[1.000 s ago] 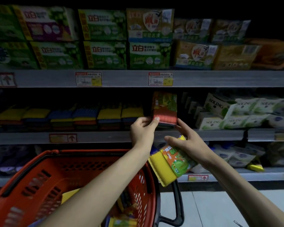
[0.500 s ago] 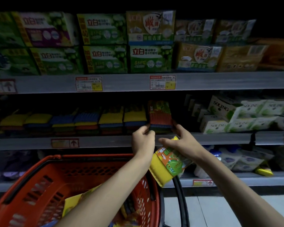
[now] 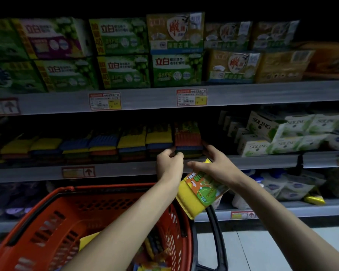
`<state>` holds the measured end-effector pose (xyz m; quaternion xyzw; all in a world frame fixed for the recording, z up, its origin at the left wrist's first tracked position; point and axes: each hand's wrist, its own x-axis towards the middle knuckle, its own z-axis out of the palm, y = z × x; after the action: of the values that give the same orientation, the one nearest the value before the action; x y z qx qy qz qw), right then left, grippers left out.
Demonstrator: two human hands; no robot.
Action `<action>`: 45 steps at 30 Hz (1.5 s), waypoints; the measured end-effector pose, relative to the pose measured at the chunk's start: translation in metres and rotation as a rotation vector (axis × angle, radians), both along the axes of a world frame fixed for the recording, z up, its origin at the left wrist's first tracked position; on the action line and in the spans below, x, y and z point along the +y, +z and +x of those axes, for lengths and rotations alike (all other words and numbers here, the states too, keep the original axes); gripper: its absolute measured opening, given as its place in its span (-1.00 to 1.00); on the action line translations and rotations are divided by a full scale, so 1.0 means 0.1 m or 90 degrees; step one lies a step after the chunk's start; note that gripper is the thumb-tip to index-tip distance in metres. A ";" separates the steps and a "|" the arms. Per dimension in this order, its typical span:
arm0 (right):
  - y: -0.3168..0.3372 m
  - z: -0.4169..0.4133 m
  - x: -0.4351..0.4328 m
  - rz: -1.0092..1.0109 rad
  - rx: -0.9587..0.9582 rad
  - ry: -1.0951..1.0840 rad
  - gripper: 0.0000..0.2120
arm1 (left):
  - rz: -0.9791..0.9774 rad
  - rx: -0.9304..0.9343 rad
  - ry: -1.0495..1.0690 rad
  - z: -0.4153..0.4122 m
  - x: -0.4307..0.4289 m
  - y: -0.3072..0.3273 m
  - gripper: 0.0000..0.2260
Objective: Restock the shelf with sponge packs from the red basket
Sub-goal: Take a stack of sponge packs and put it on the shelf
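Right hand [image 3: 213, 165], fingers half-curled, around yellow sponge pack [image 3: 202, 191].

- One wide-angle camera, worn on the person's head.
- It faces forward and slightly down at the middle shelf [image 3: 125, 169], close in, with both forearms [image 3: 125, 222] running up from the bottom edge.
- The red basket [image 3: 98, 208] fills the lower left, nearest the lens.

1. A pack row [image 3: 106, 145] lies on the middle shelf [image 3: 125, 170], with the end pack [image 3: 187, 137] at its right.
2. Cartons [image 3: 262, 133] stand further right on that shelf.
3. The left hand [image 3: 169, 163] and right hand [image 3: 217, 165] flank the end pack at the shelf's front edge.
4. A spare pack [image 3: 202, 190] hangs below that edge, under the right hand.
5. The basket [image 3: 53, 194] sits below and before the shelf; boxes [image 3: 123, 53] sit above it.
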<state>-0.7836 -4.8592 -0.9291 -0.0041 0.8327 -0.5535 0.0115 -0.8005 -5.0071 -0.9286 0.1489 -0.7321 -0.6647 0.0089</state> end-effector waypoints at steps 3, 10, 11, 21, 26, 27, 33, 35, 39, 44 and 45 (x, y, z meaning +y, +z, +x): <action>0.03 0.02 0.01 0.002 0.000 -0.005 -0.42 | -0.001 -0.010 0.011 0.01 -0.04 0.00 -0.74; 0.17 0.21 0.12 0.047 0.030 -0.072 -0.24 | -0.030 -0.020 -0.136 0.19 -0.24 0.07 -0.83; 0.18 0.24 0.15 0.041 0.023 -0.081 -0.20 | -0.013 -0.033 -0.197 0.23 -0.28 0.10 -0.77; 0.35 0.57 0.32 -0.045 0.034 -0.103 -0.40 | 0.069 -0.088 -0.501 0.46 -0.40 0.15 -0.53; 0.35 0.70 0.39 -0.107 0.074 -0.263 -0.50 | 0.107 -0.069 -0.420 0.43 -0.30 0.15 -0.45; 0.34 0.73 0.41 -0.120 0.071 -0.281 -0.48 | 0.110 -0.064 -0.401 0.42 -0.26 0.17 -0.42; 0.35 0.81 0.38 -0.317 0.018 -0.322 -0.38 | 0.152 -0.050 -0.291 0.41 0.02 0.22 -0.39; 0.36 0.80 0.37 -0.380 0.004 -0.327 -0.38 | 0.204 -0.059 -0.260 0.40 0.10 0.24 -0.50; 0.31 0.81 0.35 -0.346 -0.041 -0.316 -0.50 | 0.300 -0.082 -0.193 0.39 0.31 0.28 -0.61; 0.26 0.72 0.35 -0.344 -0.014 -0.315 -0.64 | 0.320 -0.063 -0.122 0.28 0.55 0.21 -0.57; 0.26 0.67 0.35 -0.345 -0.005 -0.322 -0.66 | 0.289 -0.054 -0.107 0.26 0.58 0.19 -0.59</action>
<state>-0.7163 -4.8240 -0.9035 0.2009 0.6307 -0.7393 -0.1237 -0.7746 -4.9489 -0.9094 0.1136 -0.5732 -0.8038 -0.1112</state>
